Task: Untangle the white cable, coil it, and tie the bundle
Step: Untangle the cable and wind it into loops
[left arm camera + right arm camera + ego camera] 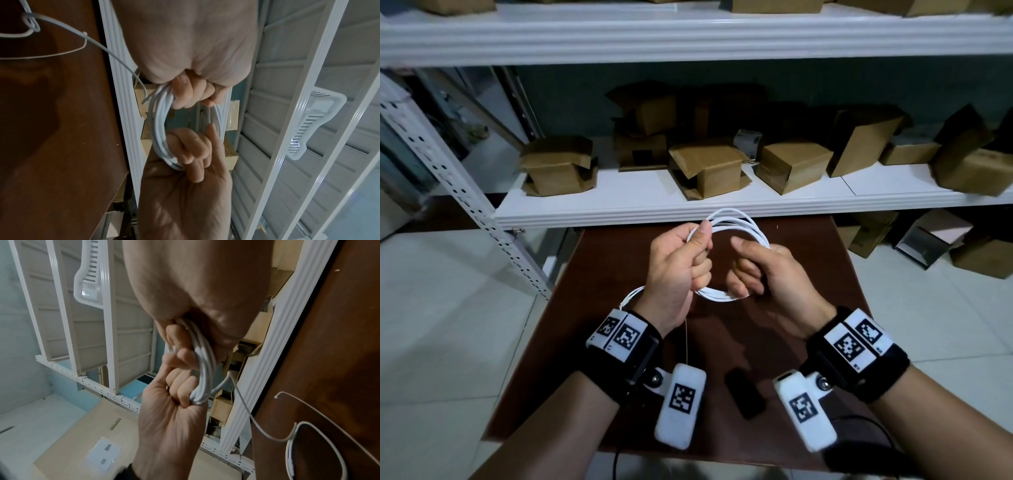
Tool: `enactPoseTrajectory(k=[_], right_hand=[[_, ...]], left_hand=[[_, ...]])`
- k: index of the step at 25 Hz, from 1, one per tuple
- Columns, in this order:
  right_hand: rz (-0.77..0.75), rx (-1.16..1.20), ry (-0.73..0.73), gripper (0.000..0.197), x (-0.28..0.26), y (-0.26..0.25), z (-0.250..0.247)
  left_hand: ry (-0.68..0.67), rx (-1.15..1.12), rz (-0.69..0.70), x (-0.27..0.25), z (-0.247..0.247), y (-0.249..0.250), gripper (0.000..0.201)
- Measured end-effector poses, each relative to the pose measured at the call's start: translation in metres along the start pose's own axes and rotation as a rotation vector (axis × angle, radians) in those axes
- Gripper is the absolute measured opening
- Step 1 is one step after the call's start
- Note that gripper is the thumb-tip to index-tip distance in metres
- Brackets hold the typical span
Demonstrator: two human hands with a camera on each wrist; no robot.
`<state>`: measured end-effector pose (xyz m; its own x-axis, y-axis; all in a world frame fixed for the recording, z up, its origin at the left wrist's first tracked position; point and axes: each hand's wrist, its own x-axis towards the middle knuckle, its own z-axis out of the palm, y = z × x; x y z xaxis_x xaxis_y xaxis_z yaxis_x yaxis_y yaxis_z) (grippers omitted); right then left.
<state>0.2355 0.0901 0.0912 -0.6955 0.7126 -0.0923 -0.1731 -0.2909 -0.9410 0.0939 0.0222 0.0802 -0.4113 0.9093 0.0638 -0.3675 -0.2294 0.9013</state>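
Observation:
The white cable (736, 222) is wound into a coil of several loops and held above the dark brown table (602, 291). My left hand (697, 253) grips the coil's left side, thumb pressed on the top strands. My right hand (744, 270) grips the right side, fingers curled round the bundle. In the left wrist view the coil (158, 129) runs between both fists. A loose tail (246, 417) leaves the coil and lies in loops on the table. A thin white wire tie (287, 395) lies on the table next to the tail.
A white shelf (654, 205) with several cardboard boxes (705, 171) stands just behind the table. A small black object (744, 394) lies on the table near my wrists. A perforated shelf post (465, 205) rises at the left, and more boxes sit on the floor at the right.

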Motion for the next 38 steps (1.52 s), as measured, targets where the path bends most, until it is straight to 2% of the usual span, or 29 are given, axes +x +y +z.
enactPoseTrajectory(k=[4,7,13,16,19,21,23,25,27,30,31,34,36,38], right_hand=[[0.036,-0.02,-0.215,0.039,-0.003,-0.011,-0.01],[0.071,-0.127,-0.291,0.026,-0.004,-0.016,-0.018],[0.112,-0.252,-0.318,0.019,-0.007,-0.022,-0.025],[0.194,-0.294,-0.32,0.014,-0.006,-0.024,-0.029],[0.267,-0.545,-0.32,0.008,-0.006,-0.022,-0.03],[0.284,-0.711,-0.238,0.016,-0.008,-0.015,-0.021],[0.26,-0.675,-0.075,0.022,-0.007,-0.007,-0.01],[0.194,-0.571,0.024,0.015,-0.005,-0.004,-0.002],[0.141,-0.513,0.042,0.004,-0.004,-0.006,0.004],[0.051,-0.408,0.066,0.008,-0.008,-0.015,0.01],[0.033,-0.346,0.075,0.011,-0.01,-0.018,0.01],[-0.014,-0.258,0.108,0.016,-0.012,-0.026,0.011],[-0.032,-0.145,0.132,0.023,-0.01,-0.026,0.009],[-0.044,0.052,0.145,0.038,-0.008,-0.024,0.008]], left_hand=[[-0.04,0.039,-0.041,0.0,-0.005,0.005,0.033],[-0.122,0.092,-0.05,0.0,-0.008,0.009,0.032],[-0.21,0.234,-0.038,-0.003,-0.009,0.004,0.032],[-0.259,0.418,-0.016,-0.003,-0.008,0.0,0.032],[-0.381,0.684,0.028,-0.007,-0.005,-0.01,0.031],[-0.343,0.826,0.042,-0.008,-0.002,-0.016,0.034],[-0.281,0.769,0.025,-0.004,-0.003,-0.017,0.038],[-0.231,0.647,-0.015,0.0,-0.006,-0.013,0.045],[-0.207,0.512,-0.121,-0.001,-0.008,-0.008,0.039],[-0.276,0.346,-0.244,-0.004,-0.014,-0.001,0.036],[-0.31,0.322,-0.231,-0.004,-0.017,0.001,0.035],[-0.333,0.321,-0.113,-0.003,-0.023,0.006,0.014],[-0.287,0.272,-0.061,-0.005,-0.022,0.005,0.018],[-0.231,0.077,-0.077,-0.007,-0.018,0.001,0.016]])
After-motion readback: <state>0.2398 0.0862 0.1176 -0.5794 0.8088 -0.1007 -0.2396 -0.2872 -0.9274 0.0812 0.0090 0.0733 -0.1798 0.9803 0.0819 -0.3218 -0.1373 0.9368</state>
